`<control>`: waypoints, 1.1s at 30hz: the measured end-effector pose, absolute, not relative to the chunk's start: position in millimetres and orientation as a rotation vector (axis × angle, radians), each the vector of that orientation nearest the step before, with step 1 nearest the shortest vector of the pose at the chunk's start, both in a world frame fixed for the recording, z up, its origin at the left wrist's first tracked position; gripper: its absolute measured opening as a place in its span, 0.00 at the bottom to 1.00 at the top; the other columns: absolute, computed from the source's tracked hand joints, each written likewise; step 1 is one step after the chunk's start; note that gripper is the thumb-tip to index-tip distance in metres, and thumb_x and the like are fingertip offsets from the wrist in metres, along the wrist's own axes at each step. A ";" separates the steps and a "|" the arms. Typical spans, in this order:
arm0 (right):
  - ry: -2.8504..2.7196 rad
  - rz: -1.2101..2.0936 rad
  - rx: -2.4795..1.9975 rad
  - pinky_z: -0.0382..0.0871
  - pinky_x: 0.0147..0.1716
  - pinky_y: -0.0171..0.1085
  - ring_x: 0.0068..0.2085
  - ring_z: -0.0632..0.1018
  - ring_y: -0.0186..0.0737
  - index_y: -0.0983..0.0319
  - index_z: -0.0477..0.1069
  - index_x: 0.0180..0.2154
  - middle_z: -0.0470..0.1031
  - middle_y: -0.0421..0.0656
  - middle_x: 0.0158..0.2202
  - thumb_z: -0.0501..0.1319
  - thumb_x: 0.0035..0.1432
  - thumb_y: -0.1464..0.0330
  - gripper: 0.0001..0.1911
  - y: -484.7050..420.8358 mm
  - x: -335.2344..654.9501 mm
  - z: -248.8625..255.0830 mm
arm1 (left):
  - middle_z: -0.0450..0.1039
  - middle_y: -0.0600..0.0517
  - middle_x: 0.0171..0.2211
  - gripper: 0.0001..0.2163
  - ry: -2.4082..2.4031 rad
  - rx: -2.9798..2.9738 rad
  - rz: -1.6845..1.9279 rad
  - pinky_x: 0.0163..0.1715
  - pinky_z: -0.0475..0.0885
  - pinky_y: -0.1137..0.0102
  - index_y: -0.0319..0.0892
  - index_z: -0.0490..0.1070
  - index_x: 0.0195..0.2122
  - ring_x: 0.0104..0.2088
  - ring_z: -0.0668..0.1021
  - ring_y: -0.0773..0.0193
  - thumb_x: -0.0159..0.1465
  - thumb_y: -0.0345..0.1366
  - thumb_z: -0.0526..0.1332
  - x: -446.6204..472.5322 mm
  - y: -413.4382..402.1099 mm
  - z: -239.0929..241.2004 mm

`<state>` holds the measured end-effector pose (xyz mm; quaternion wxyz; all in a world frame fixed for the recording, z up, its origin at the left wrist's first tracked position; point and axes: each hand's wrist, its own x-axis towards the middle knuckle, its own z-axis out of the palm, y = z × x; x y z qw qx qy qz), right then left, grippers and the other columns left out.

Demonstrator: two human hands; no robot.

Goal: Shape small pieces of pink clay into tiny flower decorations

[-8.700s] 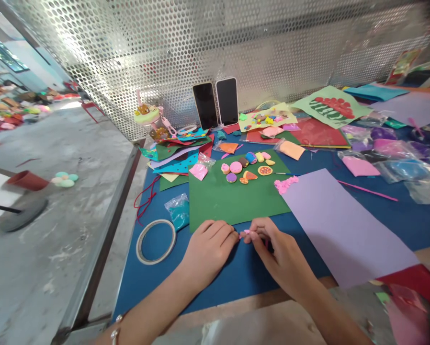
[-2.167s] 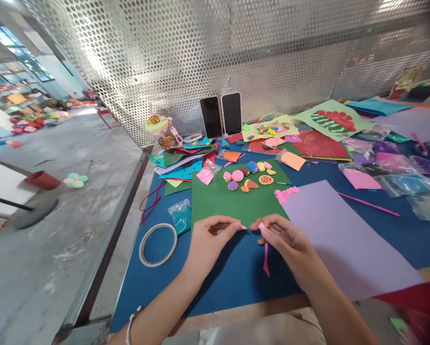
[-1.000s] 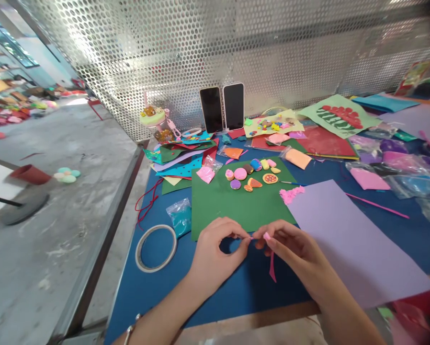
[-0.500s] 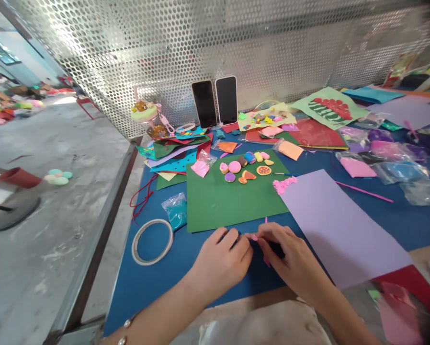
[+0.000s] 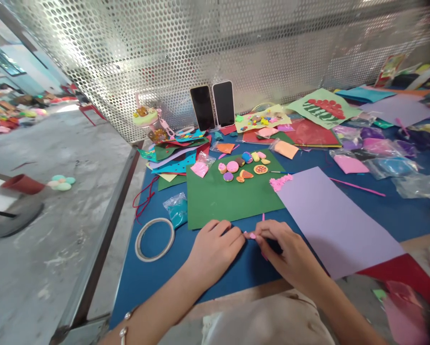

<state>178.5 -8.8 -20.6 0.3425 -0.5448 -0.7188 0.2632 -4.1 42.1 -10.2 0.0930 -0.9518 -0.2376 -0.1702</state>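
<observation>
Small bits of pink modelling clay [image 5: 252, 235] sit between my hands, just above the blue table near its front edge. My right hand [image 5: 288, 251] is closed, thumb and index finger pinching at the clay. From the other side, my left hand [image 5: 215, 249] has its fingers curled, with its fingertips at the same clay; its thumb is hidden. A thin pink stick [image 5: 263, 217] pokes out beyond my right hand, partly covered by it. Right of my hands lies a lilac sheet [image 5: 339, 220] with a lumpy pink clay patch [image 5: 281, 182] on its far left corner.
A green sheet [image 5: 232, 203] carries several small clay foods, including a pizza [image 5: 261, 169]. A tape roll [image 5: 139, 244] and a bag of teal clay [image 5: 178, 211] lie left. Two phones [image 5: 223, 103] lean on the perforated metal panel [image 5: 272, 52]. Bagged clay [image 5: 349, 162] lies right.
My left hand has drawn slightly left, showing more of the pink bits between the hands. My right hand stays pinched in nearly the same place. The view has shifted a little.
</observation>
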 end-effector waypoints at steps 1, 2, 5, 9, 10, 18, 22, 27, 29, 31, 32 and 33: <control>-1.884 0.687 -1.419 0.63 0.35 0.39 0.34 0.73 0.39 0.59 0.63 0.33 0.74 0.39 0.32 0.51 0.63 0.75 0.07 -8.8 178.4 -20.8 | 0.73 0.54 0.28 0.08 -0.710 -2.829 -0.496 0.30 0.61 0.67 0.40 0.69 0.29 0.33 0.72 0.64 0.66 0.30 0.54 -4.1 42.3 -9.8; -1.902 0.686 -1.420 0.63 0.36 0.39 0.34 0.73 0.39 0.59 0.63 0.33 0.74 0.39 0.34 0.51 0.63 0.75 0.07 -8.8 178.2 -21.1 | 0.73 0.54 0.28 0.09 -0.714 -2.836 -0.486 0.30 0.61 0.67 0.40 0.69 0.30 0.33 0.72 0.64 0.66 0.30 0.54 -4.3 42.4 -9.3; -1.984 0.646 -1.415 0.63 0.36 0.41 0.35 0.73 0.40 0.59 0.63 0.35 0.75 0.39 0.36 0.50 0.64 0.74 0.07 -9.0 178.3 -21.6 | 0.75 0.54 0.30 0.08 -0.732 -2.869 -0.462 0.31 0.62 0.67 0.40 0.70 0.32 0.34 0.72 0.63 0.66 0.30 0.53 -6.9 41.3 -7.2; -2.088 0.542 -1.368 0.62 0.36 0.42 0.38 0.74 0.43 0.59 0.64 0.40 0.77 0.41 0.38 0.50 0.64 0.74 0.07 -11.1 178.8 -23.2 | 0.76 0.53 0.31 0.08 -0.778 -2.905 -0.455 0.31 0.63 0.67 0.40 0.71 0.35 0.34 0.73 0.63 0.66 0.31 0.53 -15.3 34.8 -5.4; -2.092 0.521 -1.353 0.62 0.37 0.42 0.38 0.74 0.43 0.59 0.64 0.41 0.77 0.41 0.38 0.51 0.64 0.74 0.07 -11.8 178.9 -23.8 | 0.76 0.53 0.31 0.07 -0.786 -2.906 -0.459 0.31 0.64 0.67 0.40 0.71 0.35 0.34 0.73 0.63 0.66 0.31 0.54 -17.8 32.5 -5.3; -1.917 0.632 -1.362 0.64 0.38 0.39 0.37 0.75 0.38 0.58 0.65 0.38 0.77 0.39 0.37 0.52 0.63 0.75 0.07 -12.8 177.1 -22.1 | 0.77 0.53 0.33 0.06 -1.233 -3.053 -0.766 0.35 0.69 0.68 0.43 0.74 0.37 0.34 0.75 0.64 0.63 0.31 0.58 -24.0 20.5 -1.0; -1.894 0.629 -1.448 0.64 0.37 0.40 0.35 0.76 0.39 0.58 0.66 0.35 0.77 0.40 0.35 0.53 0.62 0.75 0.07 -11.2 176.1 -21.4 | 0.77 0.52 0.36 0.10 -1.798 -3.133 -1.044 0.38 0.72 0.70 0.46 0.75 0.41 0.37 0.77 0.65 0.62 0.29 0.57 -16.4 20.6 5.0; -1.966 0.590 -1.407 0.65 0.38 0.41 0.37 0.76 0.40 0.59 0.66 0.36 0.77 0.41 0.36 0.52 0.62 0.76 0.08 -12.9 179.5 -21.2 | 0.78 0.50 0.40 0.12 -2.031 -3.107 -1.349 0.45 0.71 0.64 0.44 0.74 0.43 0.41 0.77 0.62 0.60 0.27 0.56 -12.3 22.6 6.8; -1.965 0.593 -1.408 0.66 0.38 0.41 0.37 0.77 0.40 0.59 0.66 0.37 0.77 0.41 0.36 0.52 0.61 0.76 0.08 -13.5 180.0 -19.1 | 0.78 0.49 0.41 0.13 -2.118 -3.130 -1.453 0.44 0.72 0.64 0.43 0.74 0.44 0.41 0.78 0.62 0.60 0.28 0.56 -12.3 24.7 6.3; -1.937 0.613 -1.429 0.66 0.38 0.42 0.36 0.77 0.41 0.58 0.67 0.36 0.78 0.41 0.35 0.53 0.61 0.75 0.08 -13.1 178.8 -16.0 | 0.78 0.48 0.41 0.11 -2.225 -3.140 -1.568 0.43 0.73 0.65 0.42 0.75 0.43 0.41 0.78 0.61 0.60 0.30 0.57 -12.3 27.4 5.9; -1.893 0.636 -1.445 0.67 0.37 0.41 0.36 0.77 0.41 0.58 0.67 0.35 0.78 0.41 0.34 0.53 0.61 0.74 0.07 -12.4 177.5 -14.3 | 0.79 0.47 0.41 0.11 -2.281 -3.132 -1.636 0.42 0.73 0.65 0.42 0.75 0.42 0.41 0.78 0.61 0.60 0.31 0.58 -12.2 28.6 5.8; -1.826 0.673 -1.456 0.67 0.36 0.40 0.35 0.78 0.41 0.58 0.67 0.34 0.78 0.41 0.33 0.53 0.61 0.73 0.07 -11.3 175.8 -12.7 | 0.79 0.47 0.41 0.10 -2.332 -3.119 -1.708 0.41 0.73 0.66 0.42 0.76 0.41 0.40 0.78 0.60 0.59 0.31 0.59 -11.8 29.6 6.0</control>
